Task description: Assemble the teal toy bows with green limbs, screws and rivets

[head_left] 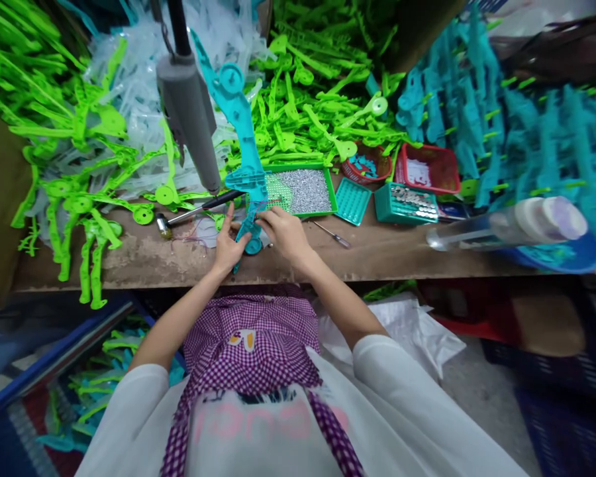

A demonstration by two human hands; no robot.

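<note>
A long blue plastic part (pixel 251 156) stands out from the bench's front edge toward the back. My left hand (pixel 228 246) grips its near end, thumb on top. At the right side of that end, my right hand (pixel 284 230) has its fingers pinched together; whatever is between them is too small to make out. Thin reddish wires seem to run by the fingers. Just behind the hands sits a green tray (pixel 305 191) filled with small silvery pieces. The grey head of an electric screwdriver (pixel 189 119) hangs to the left of the blue part.
A hammer (pixel 193 213) and a small screwdriver (pixel 332 235) lie on the wooden bench (pixel 372 255). Green parts (pixel 318 93) are heaped behind, with blue parts (pixel 536 132) at right. Red baskets (pixel 430 169) and a teal box (pixel 406 204) hold small pieces. A clear bottle (pixel 506 224) stands right.
</note>
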